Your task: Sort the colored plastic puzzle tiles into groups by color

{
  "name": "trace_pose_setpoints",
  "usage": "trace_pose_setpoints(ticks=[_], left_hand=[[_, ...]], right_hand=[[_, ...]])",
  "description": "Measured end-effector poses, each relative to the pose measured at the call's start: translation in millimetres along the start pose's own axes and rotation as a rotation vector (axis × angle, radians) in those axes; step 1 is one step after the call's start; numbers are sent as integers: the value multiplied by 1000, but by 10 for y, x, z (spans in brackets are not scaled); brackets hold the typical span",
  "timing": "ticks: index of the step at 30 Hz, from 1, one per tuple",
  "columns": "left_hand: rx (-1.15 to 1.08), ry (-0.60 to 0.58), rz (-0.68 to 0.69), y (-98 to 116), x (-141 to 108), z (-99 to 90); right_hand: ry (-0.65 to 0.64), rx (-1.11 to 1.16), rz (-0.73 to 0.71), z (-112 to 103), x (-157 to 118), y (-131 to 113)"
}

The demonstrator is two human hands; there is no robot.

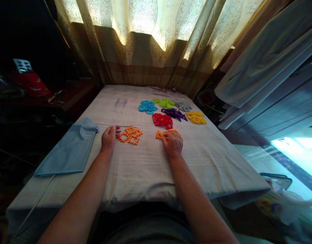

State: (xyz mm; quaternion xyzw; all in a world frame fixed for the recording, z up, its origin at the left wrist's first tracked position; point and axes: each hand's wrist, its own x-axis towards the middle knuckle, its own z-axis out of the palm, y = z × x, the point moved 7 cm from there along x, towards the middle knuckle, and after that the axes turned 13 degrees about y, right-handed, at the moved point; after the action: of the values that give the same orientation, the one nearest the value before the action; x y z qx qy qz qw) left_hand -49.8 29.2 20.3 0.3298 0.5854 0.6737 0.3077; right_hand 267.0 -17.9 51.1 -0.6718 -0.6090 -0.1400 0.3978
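L hand (109,137) at the left edge of the orange cluster (132,137), palm turned in, fingers part curled & a bit apart; fingertips right at its edge, can't tell if they pinch it or just touch

R hand (173,144) back up over the orange bits (159,135), fingers bent down onto them, some orange showing past the fingers on the left & far side; grip hidden under the hand, can't tell if pinching

Orange cluster = several ring-like pcs joined, lying flat on the cloth (135,169) between the hands, nearer L; clear gap between it & the orange bits

Other piles, all on the cloth beyond R hand: red (162,120) closest, purple (174,114) just behind it & to the right, yellow (196,118) far right, blue (147,107) behind red to the left, green (166,103) at the back, grey (183,106) right of green

Lt blue pouch (66,149) flat on the cloth, left of L forearm, pale cord (36,203) running from its near edge over the table's near left corner. Curtain (145,61) hangs behind the table, light coming thru the top
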Motion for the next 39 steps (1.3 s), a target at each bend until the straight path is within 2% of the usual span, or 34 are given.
trace_pose_setpoints(ticks=[3, 6, 14, 20, 28, 32, 35, 39], left_hand=[[-3, 5, 8, 4, 1, -1], [-1, -9, 17, 14, -8, 10], [6, -9, 21, 29, -25, 16], [1, -8, 11, 16, -13, 20], [20, -11, 26, 4, -1, 20], [14, -12, 21, 8, -3, 19], [15, -7, 17, 12, -6, 17], [27, -15, 17, 19, -14, 23]], right_hand=[[-21, -6, -11, -9, -11, -70], [-88, 6, -53, 26, -35, -252], [-413, 61, -228, 350, -74, -900], [-502, -7, -254, 530, -81, -1006], [-460, 9, -264, 511, -80, -970], [-346, 56, -269, 403, -61, -908], [-214, 52, -189, 246, 9, -731], [-94, 5, -68, 72, 85, -378]])
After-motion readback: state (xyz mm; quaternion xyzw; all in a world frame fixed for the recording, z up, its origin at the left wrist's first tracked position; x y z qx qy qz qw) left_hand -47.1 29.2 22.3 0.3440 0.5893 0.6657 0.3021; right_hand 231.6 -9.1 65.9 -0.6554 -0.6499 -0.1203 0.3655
